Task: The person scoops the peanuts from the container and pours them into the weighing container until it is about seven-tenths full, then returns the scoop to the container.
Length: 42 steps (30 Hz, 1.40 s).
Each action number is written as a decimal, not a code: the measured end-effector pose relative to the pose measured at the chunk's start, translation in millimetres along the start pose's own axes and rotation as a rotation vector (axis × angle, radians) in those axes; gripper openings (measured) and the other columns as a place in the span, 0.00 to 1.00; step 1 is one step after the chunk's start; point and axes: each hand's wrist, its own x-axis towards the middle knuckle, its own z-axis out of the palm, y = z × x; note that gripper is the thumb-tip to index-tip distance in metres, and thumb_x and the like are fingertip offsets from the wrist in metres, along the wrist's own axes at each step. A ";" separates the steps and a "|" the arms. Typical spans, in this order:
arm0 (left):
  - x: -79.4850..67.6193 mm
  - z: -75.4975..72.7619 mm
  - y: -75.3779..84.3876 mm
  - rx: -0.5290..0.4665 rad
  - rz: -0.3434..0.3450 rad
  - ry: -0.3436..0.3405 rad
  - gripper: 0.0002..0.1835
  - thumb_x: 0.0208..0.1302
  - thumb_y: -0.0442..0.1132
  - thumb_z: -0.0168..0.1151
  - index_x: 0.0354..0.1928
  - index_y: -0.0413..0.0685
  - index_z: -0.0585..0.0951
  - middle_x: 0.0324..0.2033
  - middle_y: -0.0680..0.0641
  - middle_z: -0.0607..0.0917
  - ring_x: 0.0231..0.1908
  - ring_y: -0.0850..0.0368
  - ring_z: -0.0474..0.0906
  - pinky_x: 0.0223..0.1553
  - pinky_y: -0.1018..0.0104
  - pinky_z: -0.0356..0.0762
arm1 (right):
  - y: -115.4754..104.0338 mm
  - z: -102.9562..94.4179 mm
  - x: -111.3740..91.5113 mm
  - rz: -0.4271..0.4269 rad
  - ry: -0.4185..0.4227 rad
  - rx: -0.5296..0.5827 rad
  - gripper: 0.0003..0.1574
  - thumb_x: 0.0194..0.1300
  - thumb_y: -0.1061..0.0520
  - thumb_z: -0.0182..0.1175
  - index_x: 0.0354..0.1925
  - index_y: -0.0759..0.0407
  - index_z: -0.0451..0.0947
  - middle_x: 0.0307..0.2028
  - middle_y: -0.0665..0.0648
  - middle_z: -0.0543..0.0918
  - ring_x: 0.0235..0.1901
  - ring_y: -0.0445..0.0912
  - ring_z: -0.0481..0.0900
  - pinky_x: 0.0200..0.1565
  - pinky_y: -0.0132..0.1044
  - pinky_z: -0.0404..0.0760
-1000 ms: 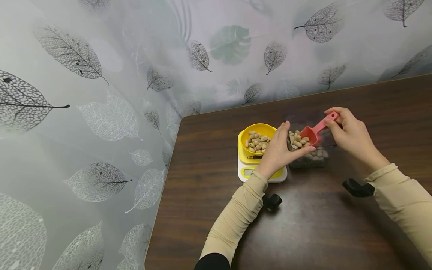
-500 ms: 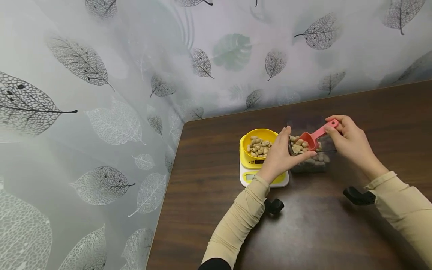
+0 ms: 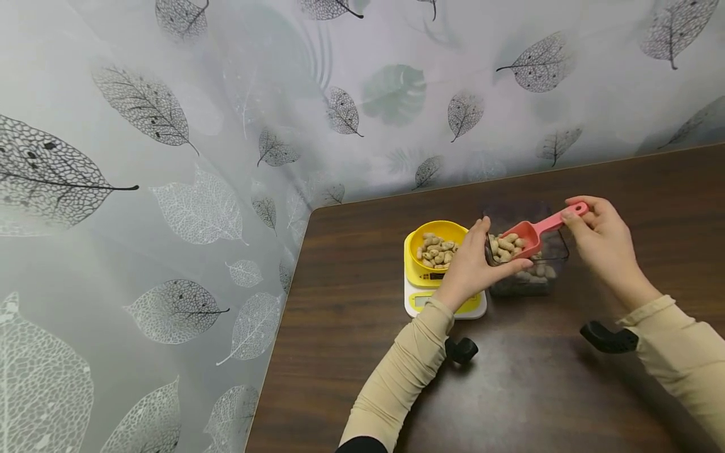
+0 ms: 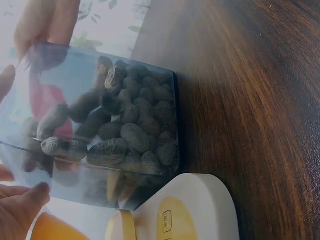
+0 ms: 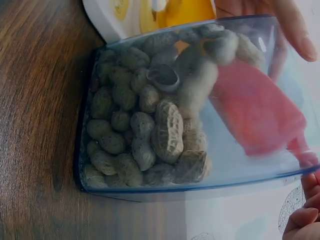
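In the head view my right hand (image 3: 606,236) pinches the handle of a pink scoop (image 3: 529,238). Its bowl dips leftward among peanuts (image 3: 503,247) at the top of a clear plastic box (image 3: 518,289). My left hand (image 3: 472,267) rests against the box's near left corner, fingers straight along the left side and thumb stretched along the front rim. Through the box wall the right wrist view shows the scoop (image 5: 260,110) beside a heap of peanuts (image 5: 140,130). Left of the box, a yellow bowl (image 3: 412,242) with peanuts sits on a yellow-and-white kitchen scale (image 3: 416,309).
A brown wood-grain table (image 3: 334,302) carries everything, its back edge along a leaf-patterned wall (image 3: 391,151). Another such wall borders its left side. Black wrist mounts (image 3: 461,350) show under both sleeves. The scale (image 4: 217,205) stands close beside the box in the left wrist view.
My right hand and the scoop have moved a little to the right within the box. The left hand stays at the box corner. The head view has shifted slightly.
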 end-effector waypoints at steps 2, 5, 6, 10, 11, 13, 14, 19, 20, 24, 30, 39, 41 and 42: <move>-0.2 0.6 -0.3 -0.002 0.003 0.001 0.50 0.53 0.65 0.61 0.73 0.59 0.49 0.72 0.58 0.54 0.71 0.64 0.53 0.67 0.64 0.62 | 1.4 -1.7 -0.4 0.031 0.024 0.059 0.17 0.69 0.46 0.49 0.53 0.47 0.67 0.23 0.28 0.71 0.20 0.35 0.61 0.19 0.32 0.57; -0.7 0.9 -0.7 -0.011 0.001 0.003 0.50 0.53 0.65 0.61 0.73 0.59 0.48 0.72 0.58 0.54 0.71 0.64 0.53 0.67 0.64 0.61 | 3.5 -3.4 -0.7 0.074 0.053 0.164 0.09 0.69 0.50 0.51 0.46 0.36 0.65 0.24 0.29 0.71 0.23 0.33 0.64 0.20 0.26 0.61; -0.9 0.9 -0.8 -0.013 -0.001 0.004 0.51 0.53 0.65 0.61 0.73 0.58 0.48 0.72 0.58 0.54 0.71 0.64 0.53 0.67 0.64 0.61 | 4.0 -4.1 -1.1 0.084 0.060 0.198 0.09 0.69 0.51 0.51 0.44 0.34 0.64 0.23 0.30 0.71 0.23 0.33 0.64 0.20 0.24 0.62; -1.2 0.3 -0.5 -0.035 -0.009 0.009 0.51 0.52 0.65 0.62 0.73 0.59 0.49 0.71 0.58 0.55 0.70 0.63 0.54 0.67 0.63 0.62 | 6.8 -7.4 -2.1 0.118 0.067 0.464 0.08 0.67 0.56 0.53 0.43 0.43 0.67 0.26 0.37 0.74 0.26 0.33 0.66 0.26 0.18 0.67; -1.3 0.1 -0.4 -0.041 -0.011 0.010 0.51 0.52 0.64 0.62 0.73 0.60 0.49 0.71 0.58 0.55 0.70 0.63 0.54 0.67 0.63 0.62 | 7.5 -8.4 -2.3 0.122 0.063 0.534 0.08 0.67 0.56 0.54 0.44 0.46 0.68 0.27 0.39 0.74 0.27 0.34 0.66 0.27 0.18 0.68; -1.6 -0.1 -0.5 -0.054 -0.017 0.010 0.51 0.51 0.64 0.63 0.73 0.61 0.48 0.71 0.58 0.55 0.70 0.63 0.54 0.67 0.62 0.62 | 9.0 -9.3 -2.4 0.133 0.058 0.683 0.09 0.65 0.58 0.55 0.44 0.51 0.68 0.28 0.42 0.74 0.27 0.35 0.67 0.28 0.17 0.70; -2.0 -0.1 -0.7 -0.059 -0.021 0.010 0.51 0.51 0.64 0.63 0.73 0.62 0.48 0.71 0.58 0.55 0.70 0.63 0.55 0.67 0.62 0.62 | 9.5 -9.2 -2.5 0.136 0.058 0.740 0.10 0.64 0.59 0.56 0.44 0.53 0.68 0.28 0.43 0.74 0.26 0.35 0.67 0.28 0.18 0.70; -2.8 0.1 -1.2 -0.068 -0.023 0.015 0.51 0.51 0.64 0.64 0.72 0.64 0.47 0.71 0.57 0.55 0.70 0.61 0.56 0.66 0.61 0.63 | 10.6 -9.1 -2.7 0.149 0.055 0.907 0.10 0.64 0.63 0.56 0.43 0.59 0.67 0.26 0.46 0.75 0.24 0.35 0.68 0.26 0.19 0.71; -3.0 0.2 -1.3 -0.068 -0.023 0.016 0.51 0.51 0.64 0.64 0.72 0.64 0.47 0.71 0.57 0.55 0.70 0.61 0.56 0.66 0.61 0.63 | 10.4 -9.1 -2.8 0.150 0.051 0.924 0.10 0.64 0.63 0.56 0.43 0.59 0.67 0.26 0.46 0.75 0.24 0.35 0.68 0.26 0.20 0.71; -3.2 0.3 -1.0 -0.060 -0.019 0.020 0.51 0.51 0.64 0.64 0.73 0.63 0.48 0.71 0.57 0.55 0.70 0.61 0.56 0.66 0.61 0.63 | 9.2 -7.7 -3.5 0.150 0.038 0.940 0.12 0.63 0.62 0.57 0.44 0.60 0.66 0.28 0.47 0.74 0.25 0.36 0.68 0.27 0.20 0.71; -3.8 -1.6 -0.2 -0.056 -0.025 0.023 0.51 0.51 0.64 0.64 0.73 0.63 0.48 0.71 0.57 0.55 0.70 0.60 0.55 0.67 0.60 0.62 | 6.3 -7.9 -2.5 0.160 0.053 0.986 0.19 0.60 0.61 0.60 0.46 0.63 0.65 0.31 0.49 0.71 0.26 0.38 0.67 0.28 0.21 0.71; -0.5 -15.5 0.2 -0.070 -0.028 0.042 0.51 0.52 0.64 0.63 0.73 0.63 0.46 0.72 0.56 0.52 0.71 0.60 0.53 0.67 0.58 0.62 | -9.1 -9.2 6.6 0.096 0.075 1.104 0.19 0.58 0.64 0.61 0.45 0.66 0.65 0.33 0.53 0.70 0.24 0.40 0.66 0.28 0.25 0.72; 0.1 -20.8 -1.3 -0.063 -0.021 0.059 0.52 0.52 0.64 0.63 0.73 0.63 0.46 0.73 0.55 0.52 0.71 0.59 0.53 0.67 0.57 0.62 | -14.0 -8.2 7.7 0.093 0.070 1.103 0.18 0.59 0.64 0.60 0.45 0.65 0.65 0.33 0.53 0.69 0.25 0.40 0.66 0.28 0.24 0.72; -0.2 -23.9 -2.4 -0.063 -0.023 0.068 0.52 0.52 0.64 0.63 0.73 0.63 0.46 0.73 0.55 0.51 0.71 0.59 0.52 0.67 0.57 0.62 | -16.7 -7.3 8.2 0.092 0.068 1.100 0.18 0.59 0.64 0.60 0.45 0.65 0.65 0.34 0.53 0.69 0.25 0.40 0.66 0.28 0.24 0.71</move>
